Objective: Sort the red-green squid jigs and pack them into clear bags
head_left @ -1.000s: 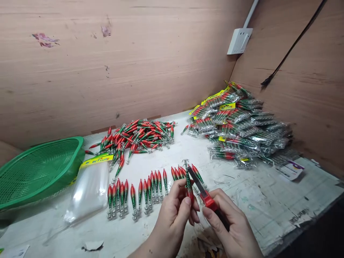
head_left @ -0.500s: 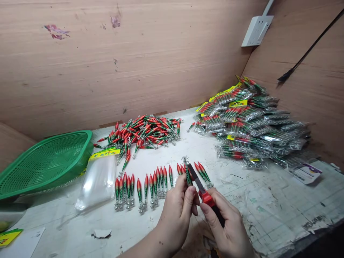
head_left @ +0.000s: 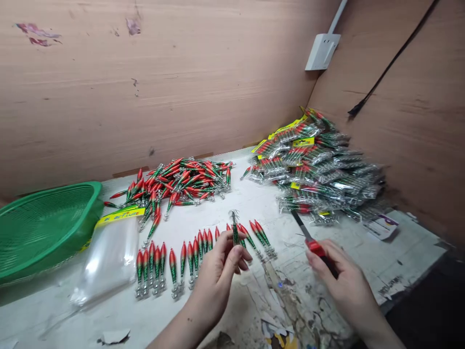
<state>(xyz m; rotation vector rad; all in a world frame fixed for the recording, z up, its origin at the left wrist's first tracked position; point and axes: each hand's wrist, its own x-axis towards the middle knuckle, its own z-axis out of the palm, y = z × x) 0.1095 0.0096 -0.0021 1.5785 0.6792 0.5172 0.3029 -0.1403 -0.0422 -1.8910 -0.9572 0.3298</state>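
Between its thumb and fingers, my left hand (head_left: 225, 271) pinches a fishing lure (head_left: 235, 234), hook crown pointing up and its lower end hidden by the fingers. My right hand (head_left: 345, 281) grips a utility knife (head_left: 317, 248) with a red and black handle, its dark blade out and pointing up and left, well apart from the lure. Several red-and-green lures (head_left: 183, 261) lie in a row behind and left of my left hand, hooks toward me. Further lures (head_left: 258, 237) continue the row to its right.
A heap of loose lures (head_left: 181, 179) lies near the back wall, with bagged lures (head_left: 319, 165) piled at the right. Left are clear plastic bags (head_left: 109, 257) with a yellow header and a green basket (head_left: 87, 213). A wall socket (head_left: 322, 51) is above.
My right hand has drawn the knife away to the right, off the lure. My left hand still holds the lure, hooks up. The view has shifted to the right.
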